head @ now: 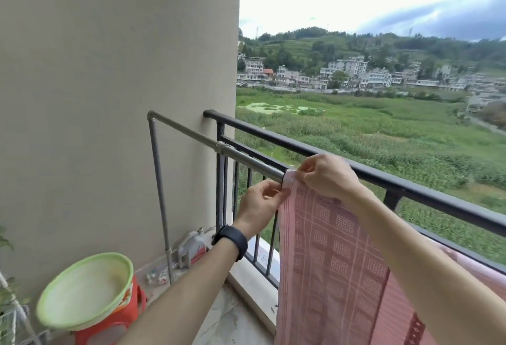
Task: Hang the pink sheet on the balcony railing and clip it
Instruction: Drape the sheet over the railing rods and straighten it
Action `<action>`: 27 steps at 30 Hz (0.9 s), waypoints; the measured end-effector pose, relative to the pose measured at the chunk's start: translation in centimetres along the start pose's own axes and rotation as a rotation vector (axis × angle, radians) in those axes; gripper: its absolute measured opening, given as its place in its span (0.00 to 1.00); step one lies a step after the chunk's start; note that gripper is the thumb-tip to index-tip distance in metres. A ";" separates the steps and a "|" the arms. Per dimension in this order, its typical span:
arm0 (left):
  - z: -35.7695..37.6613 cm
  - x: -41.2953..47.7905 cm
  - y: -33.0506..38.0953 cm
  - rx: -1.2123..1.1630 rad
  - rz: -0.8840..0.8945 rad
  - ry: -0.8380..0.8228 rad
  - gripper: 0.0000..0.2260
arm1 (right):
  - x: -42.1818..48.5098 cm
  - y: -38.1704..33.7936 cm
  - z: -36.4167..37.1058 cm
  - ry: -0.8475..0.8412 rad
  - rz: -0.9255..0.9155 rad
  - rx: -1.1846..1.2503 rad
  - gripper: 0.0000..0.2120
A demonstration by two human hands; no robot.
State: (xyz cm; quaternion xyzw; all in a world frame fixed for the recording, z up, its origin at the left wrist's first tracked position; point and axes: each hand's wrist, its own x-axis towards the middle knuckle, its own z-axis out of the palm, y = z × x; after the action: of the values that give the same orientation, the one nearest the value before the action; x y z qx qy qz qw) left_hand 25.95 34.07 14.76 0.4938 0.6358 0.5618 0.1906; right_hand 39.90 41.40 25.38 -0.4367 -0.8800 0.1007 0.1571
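I am standing on the balcony with both arms reaching out to the pink sheet, which is hanging over the silver rod that runs just inside the black railing. The sheet's end is wrapping over the top of the rod and the rest is falling straight down in front of me, its woven checks facing me, with more pink cloth trailing off behind my right forearm.

My left hand is sitting just below the rod, thumb and fingers pinching the sheet's left edge. My right hand is resting on top of the rod, fingers curling down and nipping the folded hem where it is lying over the metal. Whether those fingers are also holding a clip, I cannot tell.

I am wearing a black wristband on my left wrist. Down to the left, a green basin is sitting tilted on a red stool, and a plastic jug is standing near the foot of the beige wall
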 end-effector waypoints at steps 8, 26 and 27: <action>-8.4 6.0 0.1 -0.074 0.079 -0.017 0.11 | 4.5 -8.2 2.4 0.307 0.009 0.092 0.10; -10.6 5.3 -1.1 0.059 0.065 -0.231 0.15 | -11.7 -2.6 3.6 0.749 0.614 -0.312 0.13; -10.0 4.7 -1.2 0.032 0.034 -0.202 0.19 | -12.8 -1.8 3.8 0.708 0.637 -0.330 0.12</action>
State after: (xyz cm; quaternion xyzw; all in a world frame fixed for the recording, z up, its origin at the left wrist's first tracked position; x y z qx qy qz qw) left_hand 15.42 32.88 18.08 0.5616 0.6137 0.5020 0.2365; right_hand 44.44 29.88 19.98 -0.7101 -0.5998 -0.1513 0.3363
